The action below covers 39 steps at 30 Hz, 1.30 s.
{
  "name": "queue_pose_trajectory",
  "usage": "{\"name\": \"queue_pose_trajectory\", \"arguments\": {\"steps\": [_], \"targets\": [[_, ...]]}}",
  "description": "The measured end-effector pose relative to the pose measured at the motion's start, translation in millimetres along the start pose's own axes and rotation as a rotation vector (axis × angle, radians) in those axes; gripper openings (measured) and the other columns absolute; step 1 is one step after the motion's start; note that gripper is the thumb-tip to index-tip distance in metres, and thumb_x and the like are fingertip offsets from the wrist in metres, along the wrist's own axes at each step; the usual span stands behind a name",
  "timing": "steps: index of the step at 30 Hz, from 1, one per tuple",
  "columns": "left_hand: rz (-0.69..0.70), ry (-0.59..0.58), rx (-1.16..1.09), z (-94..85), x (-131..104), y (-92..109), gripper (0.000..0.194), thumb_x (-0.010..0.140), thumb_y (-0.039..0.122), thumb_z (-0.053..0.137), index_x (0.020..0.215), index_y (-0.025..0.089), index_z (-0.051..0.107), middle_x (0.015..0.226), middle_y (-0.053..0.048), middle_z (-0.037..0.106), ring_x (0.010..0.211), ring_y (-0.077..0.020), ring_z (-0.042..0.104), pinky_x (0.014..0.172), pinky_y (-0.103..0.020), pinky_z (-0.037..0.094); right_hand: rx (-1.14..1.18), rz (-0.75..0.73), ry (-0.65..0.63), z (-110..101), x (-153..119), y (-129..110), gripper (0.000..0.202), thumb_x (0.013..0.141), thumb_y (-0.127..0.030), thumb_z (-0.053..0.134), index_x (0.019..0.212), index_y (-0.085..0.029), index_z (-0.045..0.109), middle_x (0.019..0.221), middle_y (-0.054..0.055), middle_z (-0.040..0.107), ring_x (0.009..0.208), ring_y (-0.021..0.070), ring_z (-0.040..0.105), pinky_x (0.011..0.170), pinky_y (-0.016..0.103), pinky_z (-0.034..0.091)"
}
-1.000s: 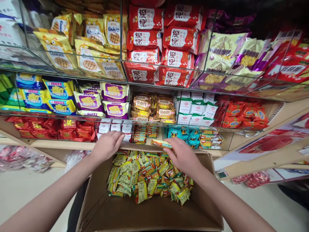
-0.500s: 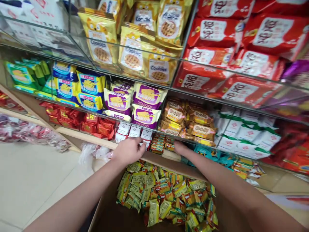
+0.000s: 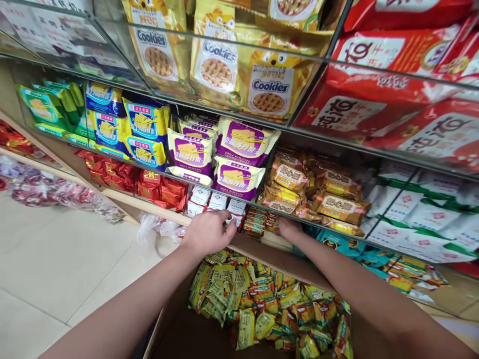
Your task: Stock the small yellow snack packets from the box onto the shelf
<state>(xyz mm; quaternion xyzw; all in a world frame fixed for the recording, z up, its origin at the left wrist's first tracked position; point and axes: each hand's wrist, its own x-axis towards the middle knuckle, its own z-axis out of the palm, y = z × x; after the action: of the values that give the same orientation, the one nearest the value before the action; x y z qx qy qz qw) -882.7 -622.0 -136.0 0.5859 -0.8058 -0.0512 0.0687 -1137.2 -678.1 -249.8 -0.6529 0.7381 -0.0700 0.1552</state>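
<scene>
My left hand [image 3: 211,230] is at the front edge of the lower shelf, fingers curled beside small white packets [image 3: 217,201]. What it grips, if anything, is hidden. My right hand [image 3: 290,229] reaches under the middle shelf, next to small orange-and-green snack packets [image 3: 256,222] stacked in a compartment. Its fingertips are out of sight among or behind them. Below both hands stands a cardboard box [image 3: 239,243] holding many loose yellow-green wrapped snacks [image 3: 271,304].
Glass-fronted shelves hold purple soda biscuit packs [image 3: 239,178], brown packs [image 3: 339,184], yellow cookie bags [image 3: 269,80] and red bags [image 3: 348,107]. Red packets [image 3: 160,189] lie left of my left hand, teal packets [image 3: 339,242] right of my right hand. Tiled floor [image 3: 75,259] is at left.
The view has moved closer and shifted, so the shelves look larger. Both hands keep about the same place at the lower shelf. The picture is sharper now.
</scene>
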Motion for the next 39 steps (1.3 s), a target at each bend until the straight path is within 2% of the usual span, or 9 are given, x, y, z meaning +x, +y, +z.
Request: {"name": "queue_pose_trajectory", "arguments": {"steps": [6, 10, 14, 20, 24, 28, 33, 37, 39], "targets": [[0.011, 0.000, 0.035, -1.2, -1.6, -1.7, 0.039, 0.081, 0.044, 0.026, 0.079, 0.022, 0.059, 0.071, -0.004, 0.065, 0.066, -0.0207, 0.060, 0.054, -0.028, 0.036, -0.116, -0.083, -0.148, -62.1, -50.6, -22.5, 0.028, 0.065, -0.030, 0.063, 0.090, -0.016, 0.059, 0.095, 0.012, 0.060, 0.092, 0.0266, 0.054, 0.078, 0.035, 0.039], [0.017, 0.007, 0.041, -0.1, -2.2, -1.3, 0.041, 0.081, 0.045, 0.025, 0.082, 0.023, 0.059, 0.073, -0.004, 0.066, 0.067, -0.0216, 0.060, 0.053, -0.028, 0.036, -0.015, -0.446, 0.093, -81.4, -148.8, -27.4, 0.018, 0.083, -0.026, 0.041, 0.084, -0.017, 0.056, 0.086, 0.006, 0.058, 0.084, 0.0175, 0.051, 0.075, 0.030, 0.039], [-0.015, 0.000, 0.061, 1.8, -3.5, -1.6, 0.044, 0.080, 0.049, 0.024, 0.084, 0.023, 0.060, 0.075, -0.005, 0.066, 0.066, -0.0221, 0.060, 0.052, -0.028, 0.036, -0.020, -0.620, 0.295, -31.7, -232.3, 3.5, 0.012, 0.080, -0.019, 0.046, 0.082, -0.019, 0.058, 0.088, 0.005, 0.057, 0.083, 0.0181, 0.048, 0.078, 0.034, 0.037], [-0.003, -0.011, 0.045, 4.3, -10.4, -2.2, 0.041, 0.081, 0.046, 0.026, 0.087, 0.024, 0.060, 0.078, -0.005, 0.067, 0.070, -0.0224, 0.060, 0.057, -0.029, 0.039, -0.315, -0.057, 0.029, 57.3, -264.4, 58.9, 0.037, 0.066, -0.012, 0.058, 0.103, -0.012, 0.058, 0.097, 0.014, 0.057, 0.089, 0.0300, 0.051, 0.071, 0.039, 0.040], [0.069, 0.093, -0.019, 2.3, -12.4, -2.8, 0.039, 0.081, 0.043, 0.030, 0.086, 0.021, 0.061, 0.072, -0.005, 0.066, 0.064, -0.0219, 0.059, 0.056, -0.031, 0.041, -0.373, -0.035, -0.012, 61.5, -267.7, 60.3, 0.030, 0.074, -0.003, 0.040, 0.091, -0.014, 0.062, 0.091, 0.012, 0.059, 0.086, 0.0279, 0.052, 0.071, 0.038, 0.038], [0.232, 0.273, -0.119, -3.3, -27.0, 2.4, 0.031, 0.081, 0.026, 0.034, 0.102, 0.016, 0.054, 0.098, -0.007, 0.061, 0.093, -0.0203, 0.054, 0.082, -0.032, 0.041, -0.301, -0.072, -0.046, 45.2, -270.0, 63.5, 0.028, 0.070, -0.002, 0.045, 0.086, -0.017, 0.062, 0.091, 0.009, 0.059, 0.087, 0.0262, 0.053, 0.071, 0.035, 0.038], [0.531, 0.271, -0.482, 26.1, -89.3, 44.9, 0.033, 0.076, 0.018, 0.044, 0.108, 0.023, 0.050, 0.108, -0.006, 0.055, 0.105, -0.0197, 0.046, 0.092, -0.037, 0.036, 0.358, 0.047, 0.103, 22.9, -271.8, 63.9, 0.018, 0.066, -0.031, 0.060, 0.071, -0.018, 0.049, 0.068, 0.002, 0.053, 0.069, 0.0188, 0.051, 0.062, 0.028, 0.038], [0.199, -0.050, -0.976, 63.1, -131.8, 102.6, 0.047, 0.077, 0.032, 0.048, 0.121, 0.022, 0.037, 0.111, -0.010, 0.051, 0.091, -0.0187, 0.053, 0.070, -0.031, 0.048, 1.205, 0.274, 0.134, 2.8, -276.0, 29.6, 0.034, 0.067, -0.047, 0.056, 0.070, -0.020, 0.037, 0.062, -0.003, 0.045, 0.057, 0.0122, 0.045, 0.051, 0.023, 0.038], [0.096, -0.161, -1.165, 71.4, -137.4, 123.8, 0.043, 0.077, 0.038, 0.046, 0.116, 0.019, 0.043, 0.100, -0.008, 0.056, 0.077, -0.0158, 0.055, 0.064, -0.029, 0.047, 1.402, 0.263, 0.103, -5.7, -279.6, 9.1, 0.033, 0.068, -0.047, 0.056, 0.073, -0.020, 0.038, 0.068, -0.002, 0.047, 0.060, 0.0117, 0.046, 0.051, 0.022, 0.039]]}}
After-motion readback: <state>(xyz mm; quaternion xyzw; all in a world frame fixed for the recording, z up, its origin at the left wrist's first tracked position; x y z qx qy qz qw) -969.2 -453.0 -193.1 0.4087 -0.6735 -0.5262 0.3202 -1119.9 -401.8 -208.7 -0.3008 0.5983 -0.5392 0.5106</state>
